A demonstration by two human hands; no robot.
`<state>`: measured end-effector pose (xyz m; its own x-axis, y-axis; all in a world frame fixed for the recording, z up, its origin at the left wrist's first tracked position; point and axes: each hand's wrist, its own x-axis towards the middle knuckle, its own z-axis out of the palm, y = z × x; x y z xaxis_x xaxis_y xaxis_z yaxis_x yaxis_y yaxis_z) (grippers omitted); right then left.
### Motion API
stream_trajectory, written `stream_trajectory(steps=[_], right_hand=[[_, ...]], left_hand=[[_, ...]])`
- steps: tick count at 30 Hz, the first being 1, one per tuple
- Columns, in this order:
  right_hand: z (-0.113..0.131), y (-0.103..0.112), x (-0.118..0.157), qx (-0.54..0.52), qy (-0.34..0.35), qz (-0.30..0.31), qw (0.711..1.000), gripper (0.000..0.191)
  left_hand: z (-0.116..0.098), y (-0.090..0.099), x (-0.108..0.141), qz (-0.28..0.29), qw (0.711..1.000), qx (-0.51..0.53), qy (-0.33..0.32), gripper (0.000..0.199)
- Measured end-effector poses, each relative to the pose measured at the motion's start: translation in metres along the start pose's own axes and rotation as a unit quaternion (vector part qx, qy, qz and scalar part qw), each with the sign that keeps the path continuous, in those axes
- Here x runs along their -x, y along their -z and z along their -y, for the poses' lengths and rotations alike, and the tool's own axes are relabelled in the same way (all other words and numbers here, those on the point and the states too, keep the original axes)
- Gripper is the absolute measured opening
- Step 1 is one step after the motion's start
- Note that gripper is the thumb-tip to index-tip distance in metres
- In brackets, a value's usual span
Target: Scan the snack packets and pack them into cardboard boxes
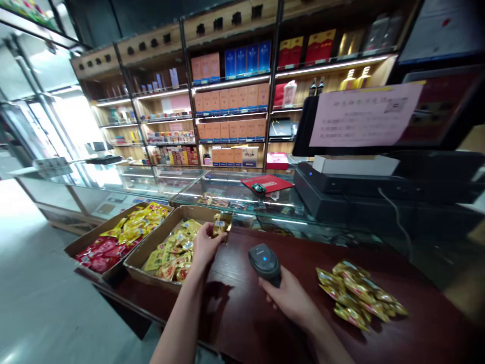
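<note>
Left hand [206, 245] pinching a gold packet [220, 224] beside the box [131, 263] at the worktop's [231, 313] far-left corner, presumably to present its label; right hand [290, 298] gripping a scanner [264, 260] head-forward, probably for aiming; gold packets [358, 293] lie near the right edge.

You have two open cardboard boxes [151, 279], one barcode scanner [264, 260], one printed sheet [364, 115] and four blue boxes [241, 61].

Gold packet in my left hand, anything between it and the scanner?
Nothing visible stands between the gold packet and the scanner in the right hand, except fingertips of the left hand at the packet's lower edge.
</note>
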<state>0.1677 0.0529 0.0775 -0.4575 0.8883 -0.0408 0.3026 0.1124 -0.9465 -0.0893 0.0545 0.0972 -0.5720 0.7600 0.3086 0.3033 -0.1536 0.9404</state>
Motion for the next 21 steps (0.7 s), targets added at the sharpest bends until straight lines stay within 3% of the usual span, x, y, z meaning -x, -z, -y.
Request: stream_trajectory(steps=[5, 7, 9, 11, 14, 18, 21], right_hand=[[0.006, -0.016, -0.006, -0.002, -0.016, 0.031, 0.999, 0.024], [0.008, -0.019, -0.007, 0.003, -0.01, 0.037, 0.999, 0.025], [0.01, -0.021, -0.008, 0.003, -0.004, 0.041, 0.999, 0.025], [0.012, -0.022, -0.008, 0.001, -0.006, 0.042, 0.999, 0.026], [0.011, -0.022, -0.01, -0.002, -0.013, 0.035, 0.999, 0.026], [0.008, -0.012, -0.007, -0.003, -0.004, 0.003, 1.0, 0.021], [0.004, 0.005, 0.003, 0.005, 0.003, -0.028, 1.0, 0.02]], left_hand=[[-0.018, 0.082, -0.031, -0.151, 0.974, -0.168, -0.036, 0.031], [-0.022, 0.104, -0.037, -0.167, 0.967, -0.188, -0.04, 0.032], [-0.023, 0.113, -0.039, -0.159, 0.97, -0.179, -0.04, 0.032], [-0.019, 0.111, -0.036, -0.148, 0.975, -0.16, -0.034, 0.032], [-0.01, 0.092, -0.029, -0.13, 0.983, -0.13, -0.022, 0.03], [0.002, 0.051, -0.018, -0.084, 0.991, -0.104, -0.025, 0.027], [0.007, 0.009, -0.006, -0.032, 0.996, -0.079, -0.022, 0.027]])
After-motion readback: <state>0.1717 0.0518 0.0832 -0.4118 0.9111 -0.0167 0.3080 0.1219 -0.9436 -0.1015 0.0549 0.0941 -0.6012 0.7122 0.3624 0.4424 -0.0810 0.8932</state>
